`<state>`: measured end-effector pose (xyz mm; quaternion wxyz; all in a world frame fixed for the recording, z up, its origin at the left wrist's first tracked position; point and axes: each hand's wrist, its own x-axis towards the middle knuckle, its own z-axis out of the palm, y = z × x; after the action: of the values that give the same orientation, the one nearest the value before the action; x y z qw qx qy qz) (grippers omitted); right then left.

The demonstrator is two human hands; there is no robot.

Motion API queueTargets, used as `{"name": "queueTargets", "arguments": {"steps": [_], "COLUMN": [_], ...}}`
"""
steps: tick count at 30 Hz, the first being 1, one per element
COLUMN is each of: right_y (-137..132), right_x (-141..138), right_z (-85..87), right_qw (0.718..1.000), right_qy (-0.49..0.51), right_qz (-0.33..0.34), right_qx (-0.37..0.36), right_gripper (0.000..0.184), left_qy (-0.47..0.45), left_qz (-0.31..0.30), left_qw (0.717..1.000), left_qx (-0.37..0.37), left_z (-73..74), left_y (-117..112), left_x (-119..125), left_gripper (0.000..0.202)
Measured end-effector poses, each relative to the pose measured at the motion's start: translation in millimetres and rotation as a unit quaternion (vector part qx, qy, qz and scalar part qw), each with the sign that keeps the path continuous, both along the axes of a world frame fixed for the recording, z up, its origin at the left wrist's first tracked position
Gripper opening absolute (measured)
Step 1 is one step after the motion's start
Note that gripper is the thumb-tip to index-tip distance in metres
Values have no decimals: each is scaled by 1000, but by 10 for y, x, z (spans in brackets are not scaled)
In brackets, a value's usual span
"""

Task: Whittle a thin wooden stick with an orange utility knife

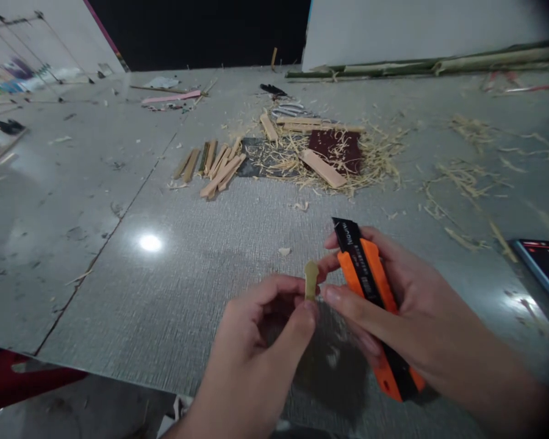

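My left hand [260, 332] is closed in a pinch on a small carved bamboo piece [310, 277] with a rounded top, held upright. My right hand [393, 305] is wrapped around an orange and black utility knife [366, 286], its black tip pointing up and away from me. The right thumb and forefinger also touch the bamboo piece. Both hands hover close together above the grey floor.
A row of cut bamboo strips [215, 166] lies ahead on the grey floor [119, 201]. Beyond them sit a dark red sandpaper sheet [336, 149], a flat bamboo slat [322, 168] and a heap of shavings [375, 161]. A phone [546, 268] lies at right. Long bamboo poles [430, 64] rest against the far wall.
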<state>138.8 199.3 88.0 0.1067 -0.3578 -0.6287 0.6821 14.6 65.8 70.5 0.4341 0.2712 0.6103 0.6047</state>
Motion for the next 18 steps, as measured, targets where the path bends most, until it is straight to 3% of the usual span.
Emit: {"name": "queueTargets", "arguments": {"steps": [4,9,18], "right_y": [4,-68,-74], "right_x": [-17,-59,-64], "right_z": [27,152,154], "right_qw": [1000,997,994], "right_qy": [8,-4,-3], "right_qz": [8,-34,-48], "right_qx": [-29,-64,-95], "right_gripper": [55,47,53], "left_qy": [-42,-87,-79], "left_qz": [-4,3,4], "left_qw": [999,996,997], "left_qx": [-11,-7,-8], "left_z": [7,-11,20], "left_y": [-9,0,-1], "left_x": [2,0,-8], "left_gripper": [10,6,4]}}
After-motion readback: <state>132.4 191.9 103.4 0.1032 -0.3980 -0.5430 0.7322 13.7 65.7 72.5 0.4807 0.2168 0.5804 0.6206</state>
